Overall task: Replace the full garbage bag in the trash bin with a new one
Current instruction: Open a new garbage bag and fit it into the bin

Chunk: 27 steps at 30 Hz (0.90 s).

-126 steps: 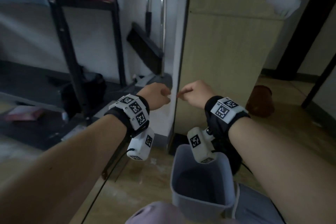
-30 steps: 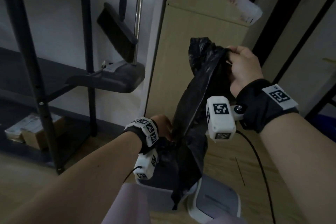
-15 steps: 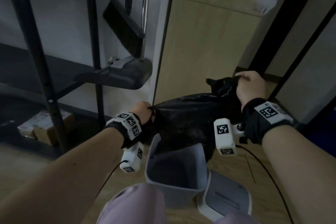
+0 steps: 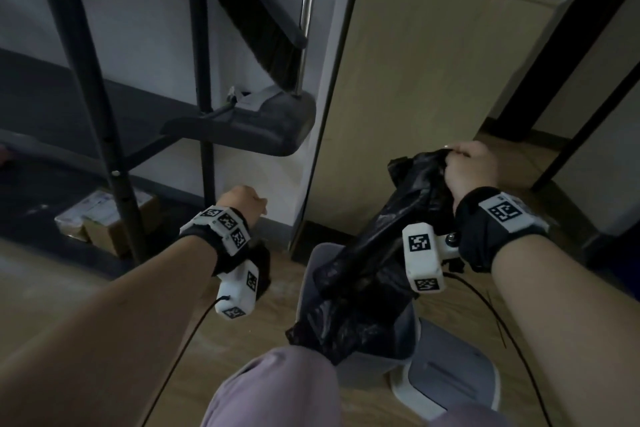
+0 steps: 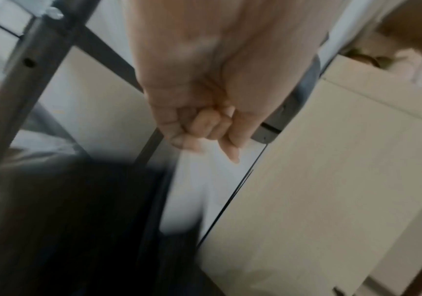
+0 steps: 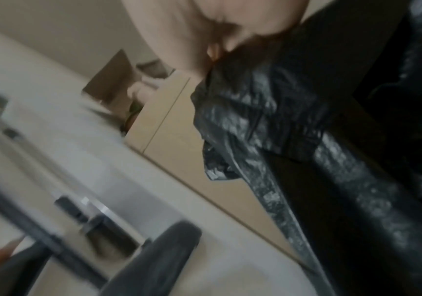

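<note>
My right hand (image 4: pixel 465 168) grips the bunched top of a black garbage bag (image 4: pixel 374 274), which hangs slack down into the open grey trash bin (image 4: pixel 374 366) on the floor. The bag's lower end spills over the bin's near rim. In the right wrist view the crinkled bag (image 6: pixel 255 112) runs down from my right hand (image 6: pixel 205 28). My left hand (image 4: pixel 242 203) hovers left of the bin, apart from the bag. In the left wrist view this left hand (image 5: pixel 199 128) is curled into a fist with nothing in it.
The bin's lid (image 4: pixel 450 378) lies on the wooden floor to the right of the bin. A beige cabinet (image 4: pixel 433 80) stands right behind it. A broom (image 4: pixel 263 28) and dustpan (image 4: pixel 249 125) lean left of the cabinet, beside a black rack (image 4: pixel 114 166). My knee (image 4: pixel 277 388) is next to the bin.
My left hand has let go of the bag's edge and pulled away to the left. The bag, spread wide before, now hangs from my right hand alone into the bin.
</note>
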Tool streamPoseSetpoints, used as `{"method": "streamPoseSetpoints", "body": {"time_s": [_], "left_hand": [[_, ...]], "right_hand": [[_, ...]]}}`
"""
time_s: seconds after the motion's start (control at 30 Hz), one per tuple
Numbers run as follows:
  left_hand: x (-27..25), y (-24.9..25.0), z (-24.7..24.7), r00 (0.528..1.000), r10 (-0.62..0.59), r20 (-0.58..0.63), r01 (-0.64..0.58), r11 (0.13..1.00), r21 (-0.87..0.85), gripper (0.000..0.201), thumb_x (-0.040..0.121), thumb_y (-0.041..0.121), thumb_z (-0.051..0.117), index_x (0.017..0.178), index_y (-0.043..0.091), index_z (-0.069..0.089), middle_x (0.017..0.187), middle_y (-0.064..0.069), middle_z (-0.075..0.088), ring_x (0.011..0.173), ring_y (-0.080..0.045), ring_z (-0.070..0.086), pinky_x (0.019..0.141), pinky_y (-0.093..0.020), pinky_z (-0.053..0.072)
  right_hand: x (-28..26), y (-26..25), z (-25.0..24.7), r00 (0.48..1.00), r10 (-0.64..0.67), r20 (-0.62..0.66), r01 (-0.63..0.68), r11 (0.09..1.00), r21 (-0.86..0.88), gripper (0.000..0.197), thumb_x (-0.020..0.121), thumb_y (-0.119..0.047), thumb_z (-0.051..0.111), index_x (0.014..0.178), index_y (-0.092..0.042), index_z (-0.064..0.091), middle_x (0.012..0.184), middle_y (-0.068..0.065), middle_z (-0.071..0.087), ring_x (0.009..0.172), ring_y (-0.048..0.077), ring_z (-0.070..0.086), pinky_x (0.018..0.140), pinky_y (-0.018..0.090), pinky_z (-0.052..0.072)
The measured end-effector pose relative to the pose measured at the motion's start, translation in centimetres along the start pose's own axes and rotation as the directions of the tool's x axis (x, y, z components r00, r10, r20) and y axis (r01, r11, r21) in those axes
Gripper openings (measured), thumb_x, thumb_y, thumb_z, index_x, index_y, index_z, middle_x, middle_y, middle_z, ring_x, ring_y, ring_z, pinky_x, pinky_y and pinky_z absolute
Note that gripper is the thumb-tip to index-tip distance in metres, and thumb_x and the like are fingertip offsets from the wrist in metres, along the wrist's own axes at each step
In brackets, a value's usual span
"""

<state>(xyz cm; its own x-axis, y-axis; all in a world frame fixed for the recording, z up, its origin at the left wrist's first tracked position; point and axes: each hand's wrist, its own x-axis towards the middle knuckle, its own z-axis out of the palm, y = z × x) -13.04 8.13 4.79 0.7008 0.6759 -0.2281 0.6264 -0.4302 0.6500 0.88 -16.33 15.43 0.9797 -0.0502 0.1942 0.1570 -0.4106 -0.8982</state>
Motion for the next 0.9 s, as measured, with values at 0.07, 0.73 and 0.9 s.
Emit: {"method": "streamPoseSetpoints", "body": {"time_s": [0.07,0.73,0.9], "left_hand": [[0.1,-0.2,0.0,1.000,-0.003,-0.002,0.003,1.000,0.030,0.033,0.094,0.030,0.049,0.099,0.006,0.071,0.108,-0.014,0.068,0.102,-0.032,0.062,0.081,-0.032,0.046],[-1.6,4.2,2.3,0.875,-0.022,0.483,0.325,0.767,-0.554,0.037,0.091,0.046,0.050,0.098,0.010,0.054,0.067,-0.011,0.071,0.069,-0.025,0.063,0.073,-0.036,0.051],[-1.6,5.9,1.0,0.968,0.112,0.223,0.033,0.828,-0.560,0.008,0.090,0.018,0.059,0.092,0.010,0.061,0.076,-0.004,0.059,0.065,-0.016,0.054,0.062,-0.026,0.048]], "right_hand": [[-0.7,-0.5,1.6,0.996,-0.004,0.093,0.001,1.000,0.027,0.029,0.088,-0.008,0.044,0.072,-0.028,0.057,0.105,0.011,0.067,0.100,0.031,0.063,0.092,0.045,0.052],[2.2,-3.6,0.4,0.994,-0.033,-0.099,0.054,0.976,0.210,0.025,0.088,-0.008,0.040,0.086,-0.026,0.058,0.111,0.008,0.065,0.102,0.027,0.062,0.092,0.039,0.052],[2.0,-1.1,-1.8,0.990,-0.065,-0.126,0.073,0.995,0.064,0.027,0.088,-0.010,0.041,0.093,-0.027,0.061,0.113,0.008,0.065,0.101,0.025,0.060,0.091,0.036,0.051]]}}
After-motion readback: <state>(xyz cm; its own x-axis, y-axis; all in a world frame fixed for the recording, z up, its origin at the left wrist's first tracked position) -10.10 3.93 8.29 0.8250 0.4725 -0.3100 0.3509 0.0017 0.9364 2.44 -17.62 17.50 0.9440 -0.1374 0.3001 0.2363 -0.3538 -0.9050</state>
